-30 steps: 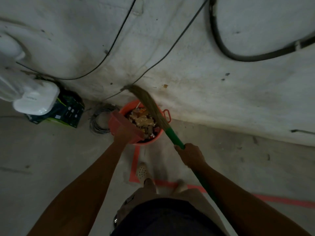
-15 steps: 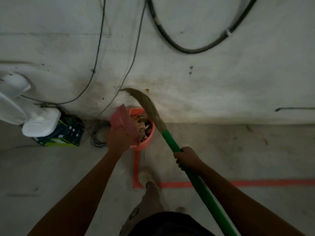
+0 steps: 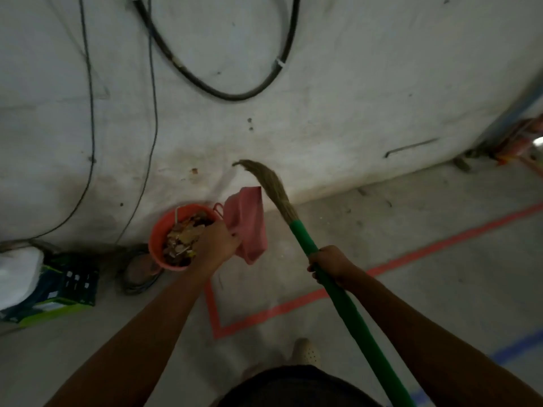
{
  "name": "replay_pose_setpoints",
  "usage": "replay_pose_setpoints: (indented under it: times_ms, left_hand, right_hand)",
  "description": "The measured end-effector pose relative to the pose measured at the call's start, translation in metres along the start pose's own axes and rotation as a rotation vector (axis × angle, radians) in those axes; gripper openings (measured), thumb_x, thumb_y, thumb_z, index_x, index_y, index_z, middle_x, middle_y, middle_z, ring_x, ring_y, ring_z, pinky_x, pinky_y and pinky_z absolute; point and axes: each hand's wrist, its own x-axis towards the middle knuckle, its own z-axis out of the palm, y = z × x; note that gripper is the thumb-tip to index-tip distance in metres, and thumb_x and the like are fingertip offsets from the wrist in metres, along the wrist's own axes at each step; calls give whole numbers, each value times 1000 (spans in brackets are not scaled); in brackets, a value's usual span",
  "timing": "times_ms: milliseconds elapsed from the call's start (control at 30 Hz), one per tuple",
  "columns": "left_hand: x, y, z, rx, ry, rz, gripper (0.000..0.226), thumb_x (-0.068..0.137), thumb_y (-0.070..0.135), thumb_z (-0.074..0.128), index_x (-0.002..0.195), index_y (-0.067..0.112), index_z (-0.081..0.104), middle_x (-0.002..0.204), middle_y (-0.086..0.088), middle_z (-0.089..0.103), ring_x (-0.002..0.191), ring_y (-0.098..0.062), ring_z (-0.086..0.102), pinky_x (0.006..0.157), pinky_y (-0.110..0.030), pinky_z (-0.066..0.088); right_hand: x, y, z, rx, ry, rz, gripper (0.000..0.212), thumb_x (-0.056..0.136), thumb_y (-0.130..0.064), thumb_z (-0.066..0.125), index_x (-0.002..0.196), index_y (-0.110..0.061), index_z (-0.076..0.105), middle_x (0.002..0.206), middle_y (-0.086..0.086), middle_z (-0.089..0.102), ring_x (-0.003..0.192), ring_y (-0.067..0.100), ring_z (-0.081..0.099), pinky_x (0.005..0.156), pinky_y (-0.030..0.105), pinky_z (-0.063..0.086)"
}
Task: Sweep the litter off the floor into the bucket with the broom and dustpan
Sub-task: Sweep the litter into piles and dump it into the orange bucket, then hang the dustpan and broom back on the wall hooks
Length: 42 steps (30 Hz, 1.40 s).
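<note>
An orange-red bucket stands on the floor against the wall, filled with leaves and scraps of litter. My left hand grips the handle of a pink dustpan, which hangs to the right of the bucket and above the floor. My right hand grips the green handle of the broom. The broom's straw head points up and away, raised off the floor beside the dustpan.
A green-and-black box with a white object on it sits at the left. A cable coil lies beside the bucket. Cables hang on the wall. Red tape and blue tape mark the floor; my foot is near.
My left hand has carried the dustpan from over the bucket to its right side. The view has swung right, and the broom has shifted right with my right hand.
</note>
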Motion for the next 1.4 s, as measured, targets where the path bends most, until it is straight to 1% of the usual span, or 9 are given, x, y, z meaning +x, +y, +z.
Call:
replay_pose_setpoints:
  times_ms: [100,233,333,433,800,967,1100,1233,1400]
  left_hand:
    - [-3,17,3,-2,-83,61,31,90,36,64,83,6,56,77,-12,67,71,-30,65,59,-32,42]
    - [-5,37,19,-1,-196,143,42,90,49,64,88,8,59,91,-16,67,84,-34,64,68,-33,43]
    - [-12,59,34,19,-290,192,67,75,70,69,88,5,69,89,-15,72,83,-34,68,66,-34,48]
    - [-25,97,48,83,-348,260,61,68,55,80,102,5,74,100,-18,74,92,-36,70,69,-33,51]
    - [-97,276,136,75,-423,518,39,64,22,88,50,19,52,51,6,52,56,-19,56,45,-24,27]
    - [-136,378,193,87,-303,555,36,64,38,88,60,18,58,65,2,63,66,-24,62,53,-26,39]
    - [-167,454,226,63,-145,614,42,77,48,76,63,17,51,80,-11,70,79,-34,67,63,-30,43]
    - [-181,528,254,2,-127,668,42,81,50,75,67,18,53,86,-16,71,84,-35,68,65,-33,44]
    - [-176,626,296,-234,-223,666,42,84,48,76,67,16,55,74,-7,64,73,-28,61,64,-31,41]
  right_hand:
    - [-17,17,-7,82,63,8,41,89,7,58,129,12,50,97,22,61,61,25,65,49,31,54]
    - [-42,40,-24,271,121,-44,78,90,15,54,156,-18,29,124,20,51,69,34,71,52,33,59]
    - [-62,68,-42,324,154,-72,74,93,17,49,155,-19,30,148,21,37,75,40,67,53,33,59]
    - [-83,98,-68,328,247,-92,69,95,13,48,155,-18,32,153,17,36,88,50,70,61,38,60]
    - [-141,200,-232,794,491,-27,29,94,15,44,111,7,65,113,36,58,69,40,68,50,34,59]
    - [-176,237,-321,825,510,-104,17,79,-4,73,95,3,70,97,26,68,82,32,67,83,43,59]
    - [-185,272,-404,1071,551,-156,29,104,-6,45,125,9,58,123,26,63,81,38,70,56,38,61]
    - [-193,293,-482,1208,611,-164,35,99,-3,35,130,6,50,132,23,54,114,49,59,74,49,61]
    - [-190,302,-576,1095,616,-210,30,96,15,34,114,2,53,117,22,50,91,41,66,79,48,60]
